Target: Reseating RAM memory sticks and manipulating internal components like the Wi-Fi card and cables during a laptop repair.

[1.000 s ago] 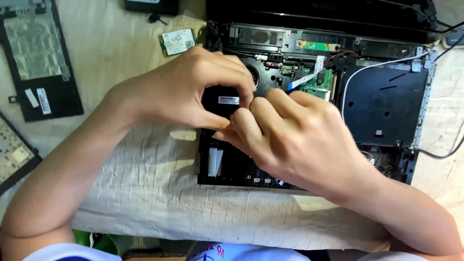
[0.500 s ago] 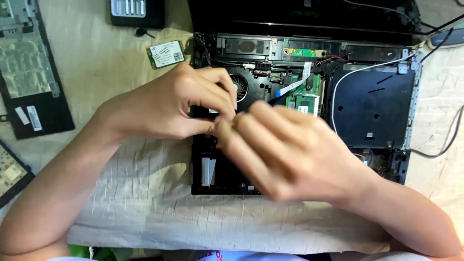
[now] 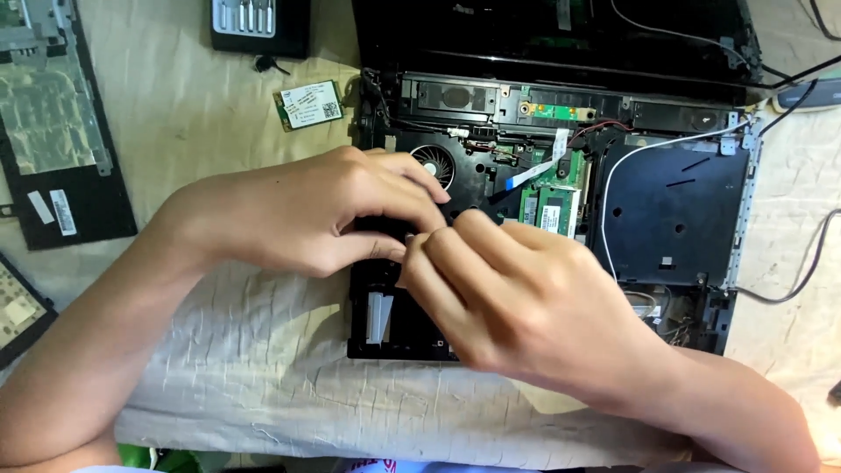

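An opened black laptop base (image 3: 674, 210) lies on a beige cloth, with its fan (image 3: 434, 164), a green memory module (image 3: 547, 208) and a white ribbon cable (image 3: 536, 169) exposed. My left hand (image 3: 307, 215) and my right hand (image 3: 517, 298) meet over the left middle of the base, fingertips pinched together on a small part that the fingers hide. A dark component sits under both hands, mostly covered.
A small green wireless card (image 3: 308, 104) lies left of the laptop. A black cover panel (image 3: 57, 131) rests at the far left, another piece (image 3: 17, 307) below it. A dark bit case (image 3: 258, 24) sits at top. Cables (image 3: 802, 280) trail off right.
The view has shifted slightly. My hands stay together over the same spot, fingers drawn tighter, the right hand a little lower.
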